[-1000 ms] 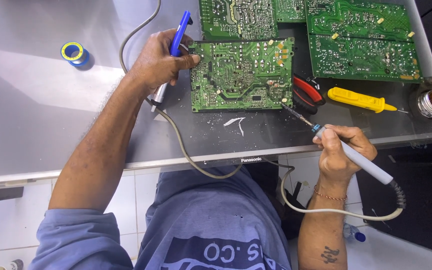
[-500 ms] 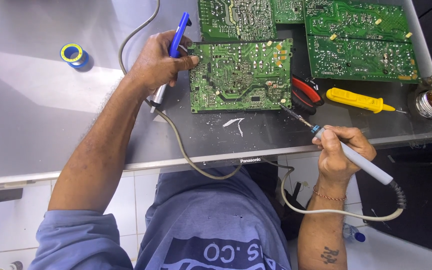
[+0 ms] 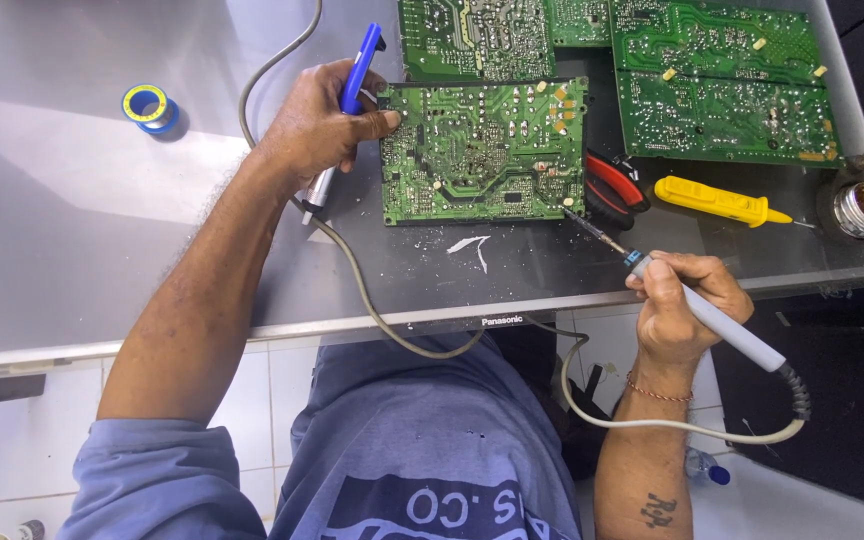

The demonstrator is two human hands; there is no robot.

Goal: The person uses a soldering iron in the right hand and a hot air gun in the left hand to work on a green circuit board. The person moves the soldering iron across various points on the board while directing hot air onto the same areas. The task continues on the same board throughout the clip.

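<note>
A green circuit board [image 3: 482, 150] lies solder side up on a grey panel [image 3: 102, 220]. My left hand [image 3: 317, 125] grips a blue and silver desoldering pump [image 3: 357, 70] and its fingertips rest on the board's left edge. My right hand [image 3: 687, 300] holds a white soldering iron [image 3: 722, 325] like a pen. The iron's tip [image 3: 577, 218] points at the board's lower right corner, just off its edge. A grey cable [image 3: 672, 425] runs from the iron down past my lap.
More green boards [image 3: 722, 85] lie at the back right. Red-handled cutters [image 3: 617, 185], a yellow tool [image 3: 717, 200] and a round tin of flux [image 3: 862, 208] sit to the right. A blue and yellow solder spool [image 3: 149, 105] stands at the left.
The iron's tip has drawn back a little from the board's lower right corner toward me. My left hand stays put.
</note>
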